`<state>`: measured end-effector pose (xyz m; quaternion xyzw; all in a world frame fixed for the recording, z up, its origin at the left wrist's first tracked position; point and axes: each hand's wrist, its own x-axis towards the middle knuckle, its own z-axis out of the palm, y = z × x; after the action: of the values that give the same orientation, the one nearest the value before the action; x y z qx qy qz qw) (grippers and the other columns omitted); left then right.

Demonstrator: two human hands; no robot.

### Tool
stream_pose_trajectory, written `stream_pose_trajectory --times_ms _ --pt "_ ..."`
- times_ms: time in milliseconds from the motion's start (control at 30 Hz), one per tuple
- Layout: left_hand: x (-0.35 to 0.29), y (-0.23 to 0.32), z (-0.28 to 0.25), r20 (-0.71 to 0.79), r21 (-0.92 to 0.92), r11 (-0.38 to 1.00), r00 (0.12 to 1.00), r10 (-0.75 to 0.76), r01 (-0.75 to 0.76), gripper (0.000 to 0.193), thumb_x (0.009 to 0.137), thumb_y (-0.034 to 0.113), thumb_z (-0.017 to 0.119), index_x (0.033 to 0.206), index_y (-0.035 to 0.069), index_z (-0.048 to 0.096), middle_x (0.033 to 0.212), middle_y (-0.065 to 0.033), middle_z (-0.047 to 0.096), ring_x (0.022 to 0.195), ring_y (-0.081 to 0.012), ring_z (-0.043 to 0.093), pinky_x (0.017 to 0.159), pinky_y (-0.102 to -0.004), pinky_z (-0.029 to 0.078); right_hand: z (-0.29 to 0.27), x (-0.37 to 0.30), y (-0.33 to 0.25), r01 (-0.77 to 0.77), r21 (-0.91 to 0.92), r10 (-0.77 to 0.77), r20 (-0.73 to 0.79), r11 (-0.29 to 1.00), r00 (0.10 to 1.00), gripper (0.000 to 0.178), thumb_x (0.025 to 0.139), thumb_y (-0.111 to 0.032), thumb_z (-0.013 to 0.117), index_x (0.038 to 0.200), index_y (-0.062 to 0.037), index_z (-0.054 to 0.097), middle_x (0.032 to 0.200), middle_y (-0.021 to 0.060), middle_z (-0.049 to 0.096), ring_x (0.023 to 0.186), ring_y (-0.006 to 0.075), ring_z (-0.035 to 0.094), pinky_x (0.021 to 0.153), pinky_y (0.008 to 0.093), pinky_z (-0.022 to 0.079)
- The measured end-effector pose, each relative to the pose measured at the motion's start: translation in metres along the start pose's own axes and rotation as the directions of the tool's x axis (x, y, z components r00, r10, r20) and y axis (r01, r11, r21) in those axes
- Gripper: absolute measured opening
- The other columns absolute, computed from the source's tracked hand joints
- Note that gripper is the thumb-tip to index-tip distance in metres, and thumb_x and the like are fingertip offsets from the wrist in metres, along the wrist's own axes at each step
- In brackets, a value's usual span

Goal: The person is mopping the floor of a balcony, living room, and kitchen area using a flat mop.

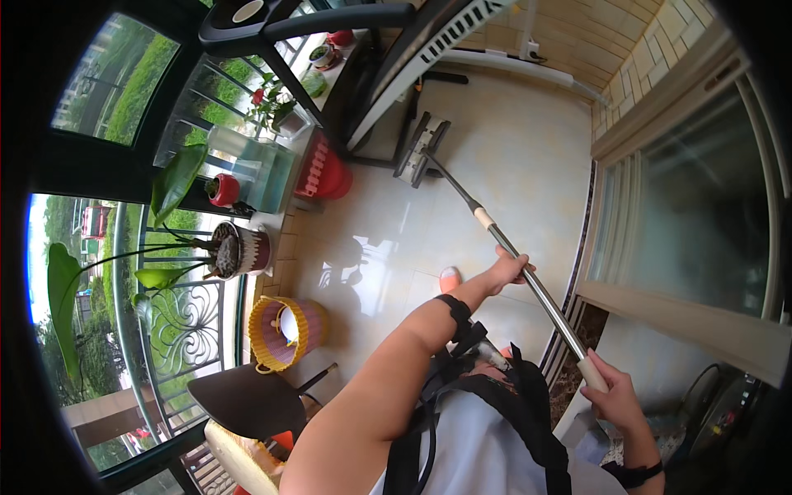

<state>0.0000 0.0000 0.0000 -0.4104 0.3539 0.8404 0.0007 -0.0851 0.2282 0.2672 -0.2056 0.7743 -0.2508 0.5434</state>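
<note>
A flat mop (536,289) with a silver pole runs slantwise across the view. My left hand (505,271) is wrapped round the middle of its pole. Lower down, my right hand (609,388) grips the beige end of the handle. The grey mop head (422,150) lies flat on the shiny tiled floor (487,140), beside the base of a dark exercise machine (375,107). Part of my foot in a pink slipper (450,279) shows below the pole.
Along the left, a ledge holds a water tank (264,177) and a potted plant (239,249). Below it stand a red bucket (328,172), a yellow-rimmed basket (309,334) and a dark chair (247,400). A sliding glass door (685,223) borders the right side.
</note>
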Motion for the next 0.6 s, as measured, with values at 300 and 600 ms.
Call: stream_pose_trajectory --times_ms 300,600 --pt "0.027 0.133 -0.159 -0.165 0.085 0.995 0.984 0.067 -0.053 0.039 0.085 0.019 0.045 0.103 0.001 0.015 0.089 -0.0116 0.062 0.071 -0.0176 0.06 0.065 -0.029 0.052 0.06 0.121 -0.141 -0.028 0.237 -0.015 0.179 0.971 0.984 0.063 0.076 0.004 0.058 0.133 -0.0091 0.034 0.06 -0.002 0.046 0.043 0.0046 0.039 0.037 0.0198 0.029" --pt "0.094 0.188 -0.233 -0.378 -0.061 0.995 0.924 0.052 -0.081 0.036 0.085 0.017 0.047 0.106 0.003 0.021 0.097 -0.0149 0.057 0.074 -0.0238 0.062 0.065 -0.0359 0.052 0.074 0.236 -0.207 -0.065 0.268 -0.01 0.269 0.961 0.963 0.059 0.081 -0.004 0.057 0.135 -0.0124 0.033 0.064 -0.0024 0.047 0.043 0.0037 0.037 0.036 0.0195 0.029"
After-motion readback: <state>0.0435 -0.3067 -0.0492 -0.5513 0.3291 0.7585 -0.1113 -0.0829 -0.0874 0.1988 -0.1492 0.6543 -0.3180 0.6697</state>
